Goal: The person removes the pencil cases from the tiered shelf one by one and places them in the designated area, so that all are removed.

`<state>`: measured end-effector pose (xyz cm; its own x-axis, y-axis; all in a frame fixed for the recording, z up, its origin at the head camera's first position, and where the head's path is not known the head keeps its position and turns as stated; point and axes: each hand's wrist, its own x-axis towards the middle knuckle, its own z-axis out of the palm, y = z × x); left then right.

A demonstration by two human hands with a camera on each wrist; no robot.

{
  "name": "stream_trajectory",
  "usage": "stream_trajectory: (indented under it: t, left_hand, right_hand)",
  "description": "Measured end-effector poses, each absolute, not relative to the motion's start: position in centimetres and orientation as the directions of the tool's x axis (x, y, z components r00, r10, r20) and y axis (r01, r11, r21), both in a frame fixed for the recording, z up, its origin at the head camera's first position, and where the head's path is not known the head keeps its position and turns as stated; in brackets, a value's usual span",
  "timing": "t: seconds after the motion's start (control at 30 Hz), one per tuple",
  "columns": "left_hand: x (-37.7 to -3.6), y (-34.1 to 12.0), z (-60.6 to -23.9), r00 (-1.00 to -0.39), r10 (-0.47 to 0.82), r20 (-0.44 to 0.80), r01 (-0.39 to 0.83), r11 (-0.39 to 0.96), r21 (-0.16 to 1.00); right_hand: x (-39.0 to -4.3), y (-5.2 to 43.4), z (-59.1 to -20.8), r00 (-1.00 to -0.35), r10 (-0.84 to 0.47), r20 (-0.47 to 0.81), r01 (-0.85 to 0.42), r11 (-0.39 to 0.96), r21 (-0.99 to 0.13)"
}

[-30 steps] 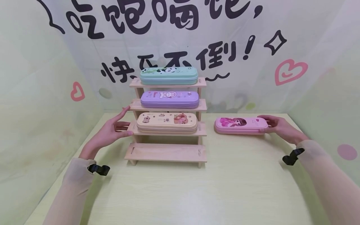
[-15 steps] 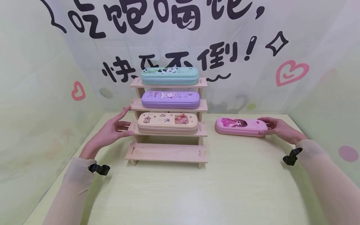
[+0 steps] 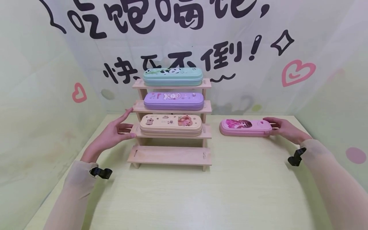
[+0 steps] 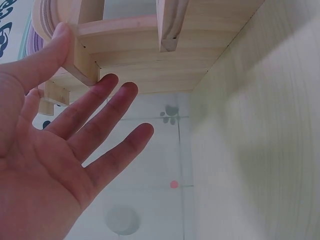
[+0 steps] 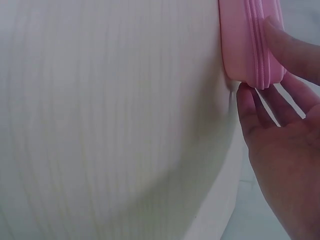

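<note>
A wooden four-step display rack stands on the table. My left hand is at its left side, fingers spread and mostly straight. In the left wrist view the thumb touches a shelf end. On the rack lie a mint panda pencil case at the top, a purple one below it and a cream one on the third step; the lowest step is bare. To the right, a pink pencil case lies flat on the table. My right hand grips its right end, thumb on the zipped front side.
The pale wood-grain table reaches to a printed backdrop with black lettering behind the rack. Side panels rise at left and right. A black wrist camera sits on each sleeve.
The pink pencil case has turned slightly, its right end swinging back, and my right hand has shifted slightly with it. The left hand and the rack look unchanged.
</note>
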<state>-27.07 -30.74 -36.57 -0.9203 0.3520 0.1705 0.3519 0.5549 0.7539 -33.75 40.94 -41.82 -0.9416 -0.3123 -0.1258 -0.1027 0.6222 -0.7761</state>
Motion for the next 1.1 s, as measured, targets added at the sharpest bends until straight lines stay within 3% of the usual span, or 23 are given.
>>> stream_trajectory:
  t: [0.8, 1.1]
  left_hand:
    - [-27.1, -30.8, -36.5, -0.923, 0.348, 0.166, 0.344, 0.550, 0.761]
    - [-27.1, -30.9, -36.6, -0.921, 0.353, 0.165, 0.343, 0.534, 0.773]
  right_hand:
    - [-33.4, 40.9, -41.5, -0.941, -0.313, -0.129, -0.105, 0.632, -0.767]
    - [-32.3, 41.2, -41.6, -0.951, -0.303, -0.057, -0.165, 0.655, -0.737]
